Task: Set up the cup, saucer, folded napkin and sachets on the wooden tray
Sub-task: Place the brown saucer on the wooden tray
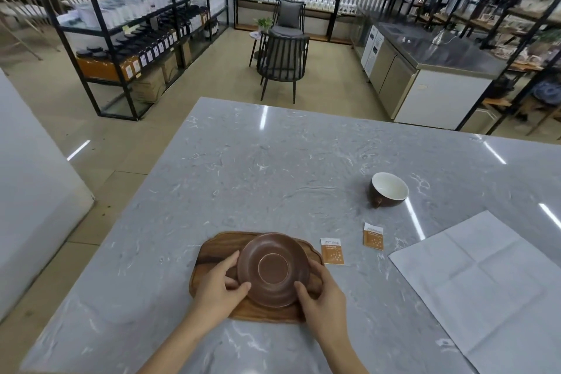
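Note:
A brown saucer [272, 267] sits over the wooden tray [212, 255] near the table's front edge. My left hand [219, 284] grips the saucer's left rim and my right hand [322, 291] grips its right rim. Two orange and white sachets lie on the table to the right of the tray, one [332, 251] close to it and one [373, 236] further right. A brown cup [388, 190] with a white inside stands further back on the right. A white napkin [485, 279] lies spread open flat at the right, showing fold creases.
The grey marble table [273, 167] stretches far behind the tray. Beyond it stand dark chairs [283, 62], black shelving racks with bottles [136, 24] and a steel counter [425, 51].

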Action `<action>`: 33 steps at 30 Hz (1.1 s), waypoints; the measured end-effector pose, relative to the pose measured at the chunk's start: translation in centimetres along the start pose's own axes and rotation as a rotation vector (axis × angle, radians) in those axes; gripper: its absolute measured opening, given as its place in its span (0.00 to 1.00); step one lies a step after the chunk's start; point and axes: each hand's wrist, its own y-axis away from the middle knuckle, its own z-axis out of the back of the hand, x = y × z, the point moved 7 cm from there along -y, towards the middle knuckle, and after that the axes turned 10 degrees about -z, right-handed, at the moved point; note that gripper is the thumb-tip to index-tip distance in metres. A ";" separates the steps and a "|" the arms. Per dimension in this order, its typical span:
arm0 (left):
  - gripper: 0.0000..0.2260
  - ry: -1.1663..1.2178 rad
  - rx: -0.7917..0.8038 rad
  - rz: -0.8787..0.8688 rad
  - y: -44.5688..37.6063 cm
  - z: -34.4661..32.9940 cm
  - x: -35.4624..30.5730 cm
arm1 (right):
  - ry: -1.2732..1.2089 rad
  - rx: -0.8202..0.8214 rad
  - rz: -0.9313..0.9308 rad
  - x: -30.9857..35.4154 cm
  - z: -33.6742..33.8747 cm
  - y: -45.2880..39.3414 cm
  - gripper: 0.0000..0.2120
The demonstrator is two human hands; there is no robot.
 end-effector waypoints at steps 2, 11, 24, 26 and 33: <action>0.36 0.040 -0.012 0.010 0.4 -0.3 0.3 | -0.008 -0.005 -0.002 -0.2 0.0 0.1 0.25; 0.53 0.118 0.113 -0.068 1.9 -1.9 1.4 | -0.094 0.151 0.074 -0.9 -1.2 2.0 0.46; 0.50 0.209 0.082 -0.094 1.8 -1.8 1.9 | -0.093 0.185 0.116 -0.8 -1.3 2.2 0.48; 0.50 0.204 0.082 -0.084 1.8 -1.7 1.8 | -0.103 0.182 0.118 -0.6 -1.3 2.2 0.48; 0.50 0.195 0.097 -0.052 1.7 -1.6 1.8 | -0.118 0.183 0.125 -0.4 -1.3 2.3 0.46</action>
